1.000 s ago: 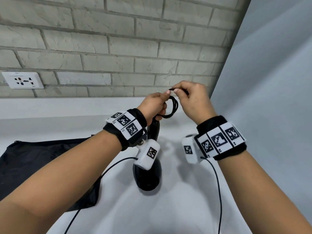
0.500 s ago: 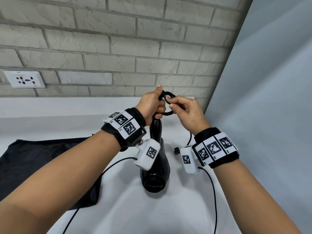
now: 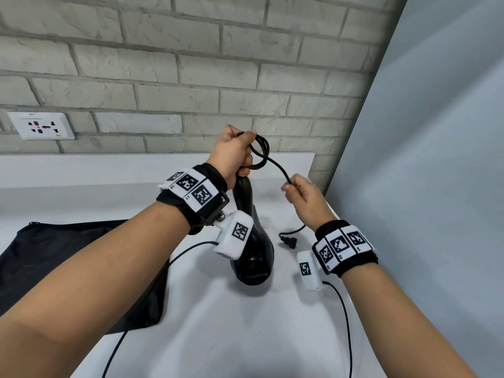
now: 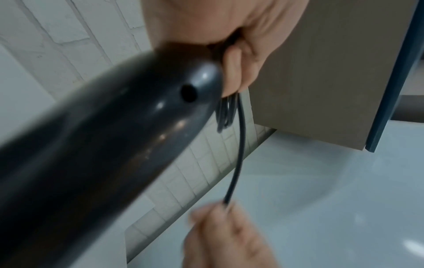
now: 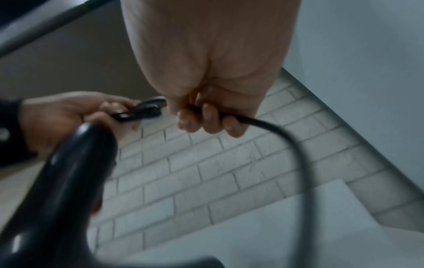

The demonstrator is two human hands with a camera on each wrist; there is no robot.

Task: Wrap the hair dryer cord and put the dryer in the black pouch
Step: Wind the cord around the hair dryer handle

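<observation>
Left hand (image 3: 235, 154) grips the dryer (image 3: 252, 241) handle with the coiled cord (image 3: 261, 154) pinned against it; right hand (image 3: 305, 197) pinches the free length, plug (image 3: 289, 241) dangling below. Feed each loop with steady tension, same size, then tuck the plug. Pouch (image 3: 68, 268) lies on the tabletop (image 3: 245, 336), left.

The head view is bright and sharp, with soft shadows on the white counter (image 3: 218, 323). Straight lines bend near its edges. Both wrist views look dim and blurry.
</observation>
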